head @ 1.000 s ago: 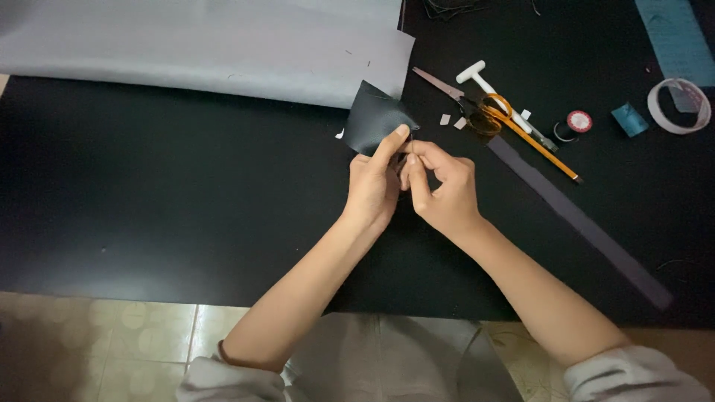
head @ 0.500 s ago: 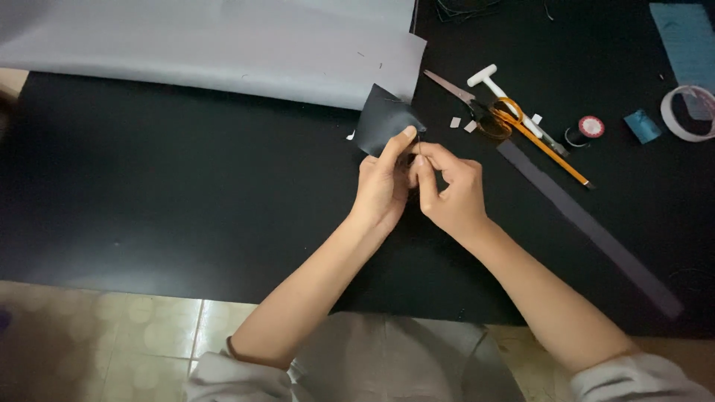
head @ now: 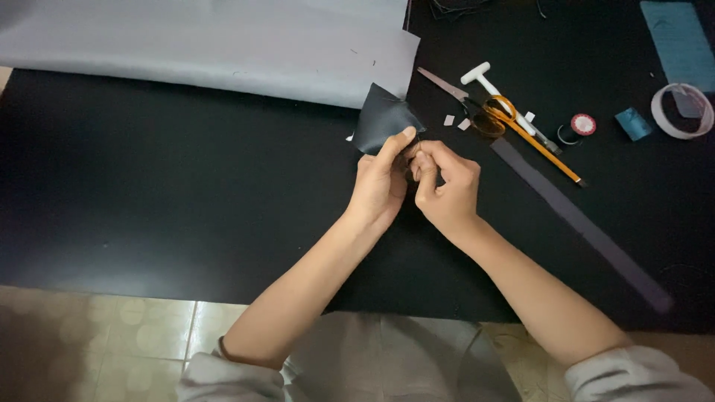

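Note:
My left hand point(head: 381, 182) pinches the lower edge of a small dark folded piece of fabric point(head: 381, 117), thumb on top. My right hand point(head: 445, 184) is curled beside it, its fingertips meeting the left thumb at the same edge of the piece. Whatever small thing lies between the fingers is hidden. Both hands hover over a black table point(head: 149, 193), just below a large grey sheet of fabric point(head: 216, 45).
Right of the hands lie orange-handled scissors point(head: 477, 108), a white T-shaped tool point(head: 484, 78), an orange pencil point(head: 555, 165), a long dark strip point(head: 581, 223), a small spool point(head: 581, 124), a roll of tape point(head: 681, 112) and blue pieces point(head: 681, 41). Tiled floor shows below the table edge.
The hands keep the same grip on the dark piece. The view has drifted slightly, so everything sits a little further right and lower.

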